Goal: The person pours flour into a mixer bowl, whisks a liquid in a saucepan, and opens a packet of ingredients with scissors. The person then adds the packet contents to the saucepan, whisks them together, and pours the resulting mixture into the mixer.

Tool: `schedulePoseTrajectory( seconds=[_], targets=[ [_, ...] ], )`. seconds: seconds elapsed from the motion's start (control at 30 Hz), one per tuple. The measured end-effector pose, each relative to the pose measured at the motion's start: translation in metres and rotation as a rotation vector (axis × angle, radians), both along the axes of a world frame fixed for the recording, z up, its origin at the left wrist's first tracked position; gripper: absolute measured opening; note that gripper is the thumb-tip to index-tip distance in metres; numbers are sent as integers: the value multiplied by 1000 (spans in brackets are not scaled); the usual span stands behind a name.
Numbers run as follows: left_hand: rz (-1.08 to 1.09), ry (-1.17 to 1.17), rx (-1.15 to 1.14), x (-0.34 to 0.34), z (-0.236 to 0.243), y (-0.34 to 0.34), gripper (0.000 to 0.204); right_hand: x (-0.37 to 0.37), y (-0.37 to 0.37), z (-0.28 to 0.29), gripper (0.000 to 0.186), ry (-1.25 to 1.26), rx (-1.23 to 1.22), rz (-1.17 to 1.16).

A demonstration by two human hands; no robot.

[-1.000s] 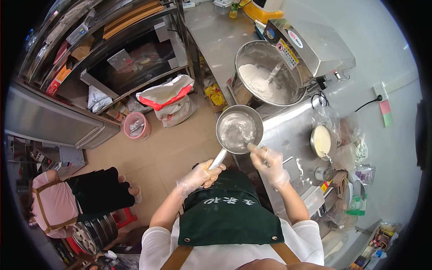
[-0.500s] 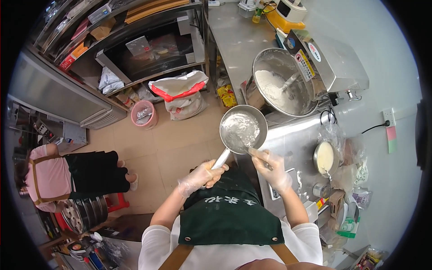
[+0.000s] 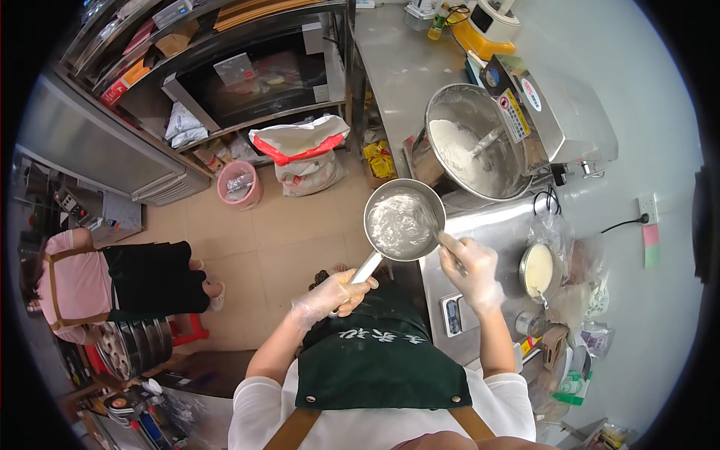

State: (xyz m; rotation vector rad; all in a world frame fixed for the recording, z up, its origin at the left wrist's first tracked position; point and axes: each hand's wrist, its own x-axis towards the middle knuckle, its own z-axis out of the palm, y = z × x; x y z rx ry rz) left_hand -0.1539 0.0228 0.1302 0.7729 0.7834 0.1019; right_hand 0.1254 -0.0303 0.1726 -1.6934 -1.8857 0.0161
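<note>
The room was a working kitchen with a tan tiled floor (image 3: 285,225), steel shelving along the far side and a stainless tabletop (image 3: 405,60) running up the right.

Nearest, the left hand (image 3: 334,294), in a thin clear glove, had its fingers wrapped shut around the pale handle of a round steel saucepan (image 3: 403,220). It held the pan level in the air over the floor, just off the tabletop's left edge, probably so its flour-dusted inside faced up for scraping.

The right hand (image 3: 471,270), also gloved, reached to the pan's right rim. Its fingers (image 3: 452,246) were pinched together on something thin there; what it was could not be made out.

Just beyond the pan, a large steel mixing bowl (image 3: 469,142) with white flour sat under its grey mixer housing (image 3: 559,112) at the tabletop's left edge.

Further off, a white sack with a red band (image 3: 304,150) and a pink bucket (image 3: 240,184) stood on the floor.
</note>
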Motion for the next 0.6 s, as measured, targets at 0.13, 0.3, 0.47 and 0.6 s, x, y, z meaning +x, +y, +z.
schedulePoseTrajectory(
  seconds=[0.13, 0.3, 0.47, 0.6],
  targets=[
    [-20, 3, 7, 3, -1, -1, 24, -16, -5, 15, 23, 148, -128, 241],
    [-33, 8, 9, -1, 2, 5, 24, -8, 1, 3, 24, -95, -15, -40],
    [-36, 10, 25, -1, 4, 6, 25, -23, -1, 18, 25, 78, -107, 231],
    [-63, 37, 21, -4, 13, 13, 25, -18, 5, 8, 26, -42, 19, 35]
  ],
)
